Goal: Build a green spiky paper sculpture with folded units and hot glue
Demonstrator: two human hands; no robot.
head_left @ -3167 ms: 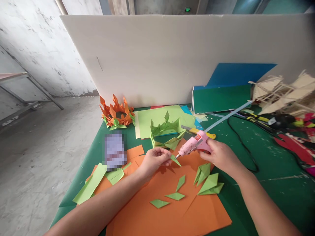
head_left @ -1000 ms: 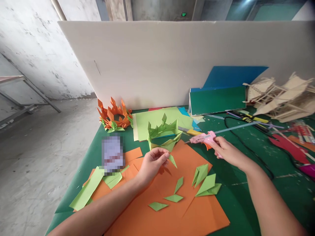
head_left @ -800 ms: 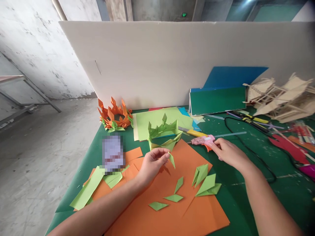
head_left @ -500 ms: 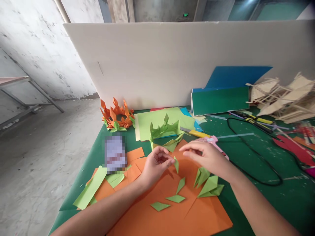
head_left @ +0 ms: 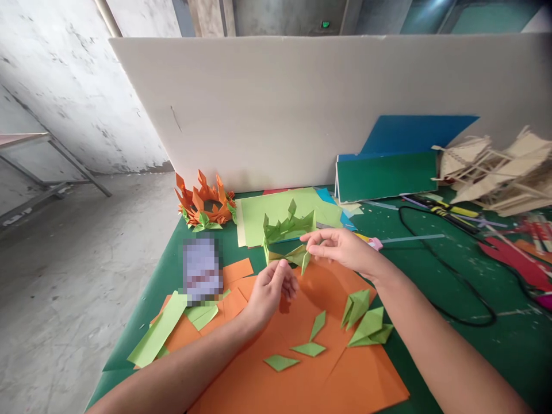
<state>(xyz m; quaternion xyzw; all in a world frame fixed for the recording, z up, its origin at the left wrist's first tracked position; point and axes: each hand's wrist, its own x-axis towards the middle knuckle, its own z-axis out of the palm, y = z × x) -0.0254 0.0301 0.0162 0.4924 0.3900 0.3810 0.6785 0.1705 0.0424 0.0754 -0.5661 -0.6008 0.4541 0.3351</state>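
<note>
Between the thumb and fingers of my right hand (head_left: 334, 247) hangs a small folded green paper leaf (head_left: 305, 263), at the front of the green paper crown (head_left: 293, 229). My left hand (head_left: 271, 290) is just left of it with fingers curled in, its thumb tip overlapping the crown's front edge; I see nothing in it, and whether it touches the crown is unclear. Several similar leaves, one of them a flat diamond (head_left: 281, 362), lie on the orange paper (head_left: 259, 385). Larger folded green pieces (head_left: 366, 330) rest on its right side.
A finished-looking orange paper crown (head_left: 202, 204) stands back left, beyond a blurred-out purple item (head_left: 202, 270). Green paper strips (head_left: 159, 330) lie at left. Behind my right hand are a partly hidden pink glue gun (head_left: 376, 244) and a black cable (head_left: 425, 253). A white board (head_left: 276, 103) rises behind.
The green leaf has passed from my left hand to my right. My right hand has moved left toward the green crown; my left fingers have curled in.
</note>
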